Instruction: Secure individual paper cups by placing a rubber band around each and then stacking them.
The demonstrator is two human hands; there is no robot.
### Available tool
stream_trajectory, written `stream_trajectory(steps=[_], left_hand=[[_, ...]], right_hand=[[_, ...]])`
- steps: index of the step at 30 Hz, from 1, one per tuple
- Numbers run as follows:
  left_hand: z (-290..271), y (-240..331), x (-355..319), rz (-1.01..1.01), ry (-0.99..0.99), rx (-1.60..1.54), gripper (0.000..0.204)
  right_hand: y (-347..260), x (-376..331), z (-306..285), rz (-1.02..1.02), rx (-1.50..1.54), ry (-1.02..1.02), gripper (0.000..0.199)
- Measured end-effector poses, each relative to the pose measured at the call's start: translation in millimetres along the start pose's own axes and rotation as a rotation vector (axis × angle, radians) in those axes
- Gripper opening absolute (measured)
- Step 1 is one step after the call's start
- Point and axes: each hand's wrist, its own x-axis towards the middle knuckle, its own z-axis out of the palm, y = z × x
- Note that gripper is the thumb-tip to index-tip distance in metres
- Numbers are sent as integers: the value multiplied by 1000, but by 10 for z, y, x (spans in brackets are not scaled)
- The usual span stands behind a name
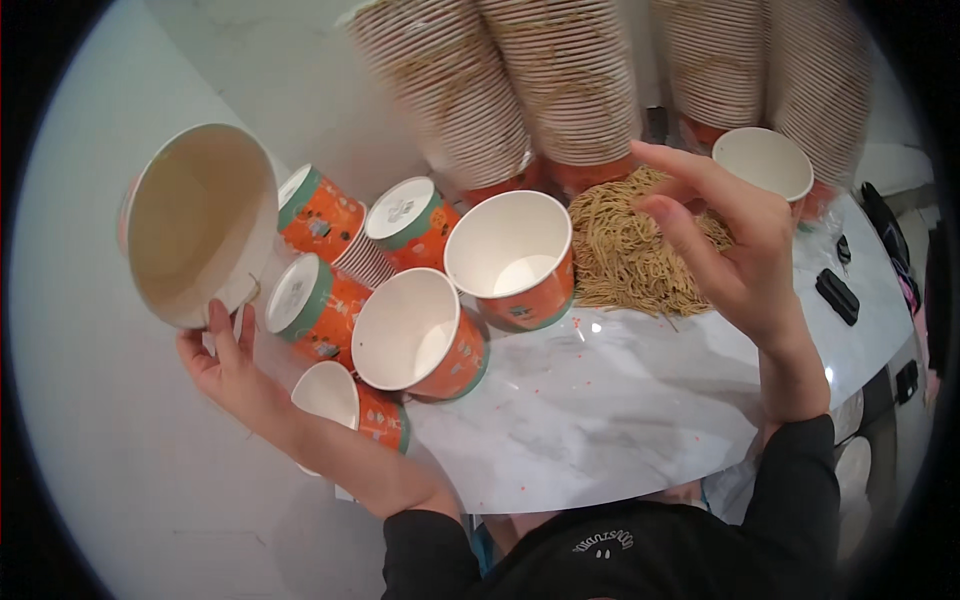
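At the left, my left hand grips the lower rim of a large paper bucket, which is tilted so its pale inside faces me. A thin tan strand shows by those fingertips; whether it is held I cannot tell. My right hand is raised over a heap of thin yellowish-brown strands, thumb and forefinger apart, with nothing visible between them. Two upright orange paper buckets with white insides, one nearer and one farther, stand between my hands.
Several orange-and-green paper buckets lie tipped or nested at the left. A smaller-looking bucket sits near my left forearm. Tall wrapped bucket stacks line the back. Another white bucket stands right. Small black items lie at the marble-patterned table's right side.
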Motion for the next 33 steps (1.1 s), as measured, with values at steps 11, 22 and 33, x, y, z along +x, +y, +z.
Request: stream_trajectory(steps=[11,22,33], left_hand=[[-154,108,2,82,61,65,30],[1,-54,-20,78,23,34,23],[-211,282,-44,38,-1,19,30]], right_hand=[[-12,-11,83,38,-59,-37,26],[9,-32,88,52,-59,-106,22],[60,-49,107,134,-52,-185,22]])
